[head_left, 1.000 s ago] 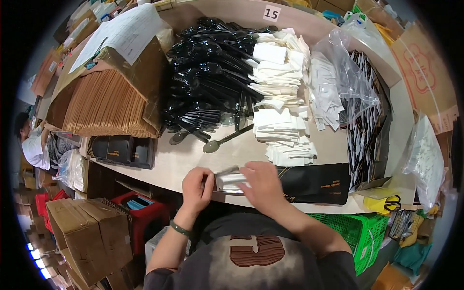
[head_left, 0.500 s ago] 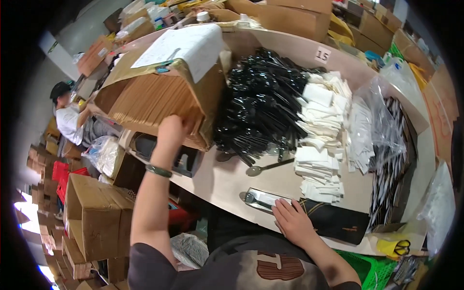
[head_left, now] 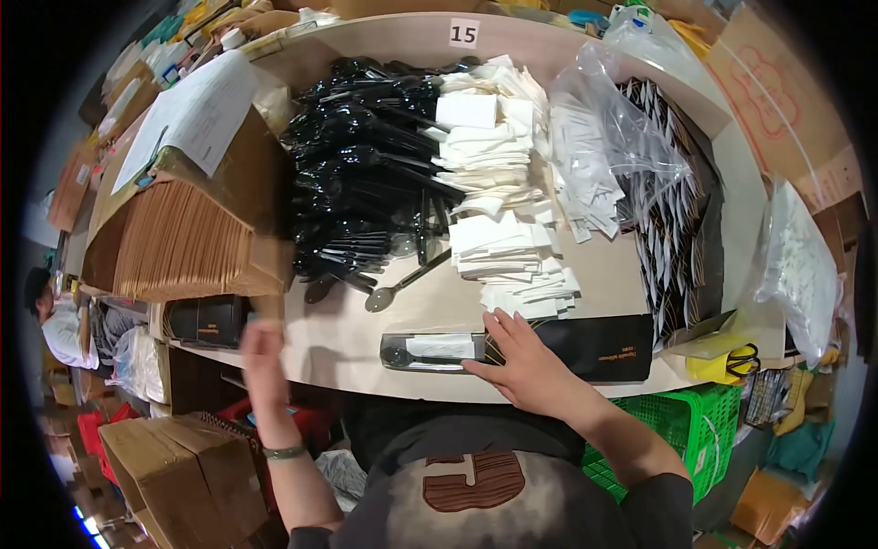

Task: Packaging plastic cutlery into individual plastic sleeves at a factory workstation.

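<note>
My left hand (head_left: 265, 371) is smeared by motion at the table's front left edge. A thin brown strip (head_left: 268, 306), also blurred, rises from its fingers in front of the open carton (head_left: 251, 137), which is packed with upright brown strips (head_left: 178, 242). My right hand (head_left: 521, 361) lies open, fingers spread, across a long black pack (head_left: 594, 348). Out of that pack's left end shows a clear section with a black spoon (head_left: 396, 356) and a white packet (head_left: 444, 346). Behind it, one dark spoon (head_left: 380, 298) lies loose on the table.
Black wrapped spoons (head_left: 366, 156) are heaped behind, beside stacked white packets (head_left: 494, 238). Further right are a clear bag (head_left: 631, 137) and a row of black packs (head_left: 677, 238). Black-handled scissors (head_left: 743, 362) lie by yellow material. A green crate (head_left: 704, 439) stands below the edge.
My left hand has left the carton and come down toward the table edge with a brown strip. My right hand stays on the black pack. The view has turned to the right.
</note>
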### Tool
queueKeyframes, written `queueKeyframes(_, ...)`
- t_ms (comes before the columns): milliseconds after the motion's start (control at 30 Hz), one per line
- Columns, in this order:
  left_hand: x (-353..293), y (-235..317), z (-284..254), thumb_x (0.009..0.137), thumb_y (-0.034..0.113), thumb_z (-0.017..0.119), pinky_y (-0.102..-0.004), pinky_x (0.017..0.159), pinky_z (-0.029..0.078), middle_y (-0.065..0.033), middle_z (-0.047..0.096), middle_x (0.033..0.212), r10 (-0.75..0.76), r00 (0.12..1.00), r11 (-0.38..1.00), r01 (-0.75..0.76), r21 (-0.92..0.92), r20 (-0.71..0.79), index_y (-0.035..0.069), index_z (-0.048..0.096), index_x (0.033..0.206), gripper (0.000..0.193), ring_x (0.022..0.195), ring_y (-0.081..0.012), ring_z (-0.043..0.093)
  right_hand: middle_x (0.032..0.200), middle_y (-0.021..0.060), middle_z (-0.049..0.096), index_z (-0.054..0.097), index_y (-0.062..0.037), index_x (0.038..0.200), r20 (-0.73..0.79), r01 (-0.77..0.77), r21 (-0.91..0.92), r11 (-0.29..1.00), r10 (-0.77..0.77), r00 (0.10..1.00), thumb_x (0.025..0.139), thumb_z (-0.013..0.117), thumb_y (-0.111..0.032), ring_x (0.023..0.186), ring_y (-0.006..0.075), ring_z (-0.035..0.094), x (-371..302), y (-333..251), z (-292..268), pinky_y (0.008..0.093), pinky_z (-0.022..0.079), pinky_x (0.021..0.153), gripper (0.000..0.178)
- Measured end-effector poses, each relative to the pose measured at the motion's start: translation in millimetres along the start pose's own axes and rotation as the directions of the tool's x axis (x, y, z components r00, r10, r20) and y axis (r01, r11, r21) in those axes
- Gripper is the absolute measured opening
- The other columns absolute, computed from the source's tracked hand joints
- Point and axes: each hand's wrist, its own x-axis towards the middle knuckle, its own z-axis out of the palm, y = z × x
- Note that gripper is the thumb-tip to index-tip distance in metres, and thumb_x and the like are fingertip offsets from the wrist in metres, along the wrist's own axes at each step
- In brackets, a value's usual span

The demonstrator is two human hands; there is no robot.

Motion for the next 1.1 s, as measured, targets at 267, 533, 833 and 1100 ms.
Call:
queueKeyframes(267,-25,29,64,0.088,0.003,0.07,-0.0338,0.072,0.053,-0.013,0.066,0.091,-0.011,0.741,0.918,-0.259,0.301,0.671,-0.002,0.07,0.099,0.012,0.077,-0.0244,0.065,0.144,0.0297,0.043,0.064,-0.0166,0.127,-0.07,0.065,-0.08,0.995,-0.071,0.995,0.081,0.073,-0.014,0.132,0.0465,0.044,0,4,16,0.051,0.038,0.111,0.047)
queueKeyframes(533,-59,43,146,0.076,0.021,0.085,-0.0407,0.073,0.051,-0.0157,0.06,0.094,0.075,0.921,0.849,-0.261,0.461,0.384,0.0,0.058,0.102,0.043,0.085,-0.0339,0.06,0.137,0.0276,0.048,0.057,-0.0023,0.106,-0.098,-0.081,-0.027,0.996,0.078,0.992,0.073,0.081,-0.02,0.128,0.0447,0.048,16,-10,10,0.0495,0.042,0.107,0.045)
queueKeyframes(833,-72,86,131,0.073,0.026,0.086,-0.0433,0.098,0.047,-0.0214,0.054,0.127,0.294,0.719,0.733,-0.592,0.334,0.63,-0.001,0.045,0.139,0.083,0.111,-0.0339,0.058,0.119,0.0226,0.057,0.061,-0.0059,0.112,-0.233,-0.033,-0.009,0.999,0.03,0.972,0.067,0.077,-0.013,0.111,0.0405,0.057,10,-6,-2,0.0482,0.049,0.094,0.048)
queueKeyframes(1100,-39,73,127,0.071,0.02,0.076,-0.0431,0.061,0.048,-0.0086,0.055,0.076,0.388,0.545,0.453,-0.815,0.361,0.743,0.011,0.058,0.099,0.035,0.072,-0.031,0.059,0.076,0.0123,0.057,0.06,-0.0075,0.077,-0.291,0.103,-0.123,0.987,-0.135,0.947,0.077,0.07,-0.019,0.067,0.0317,0.061,28,3,-81,0.0447,0.049,0.06,0.016)
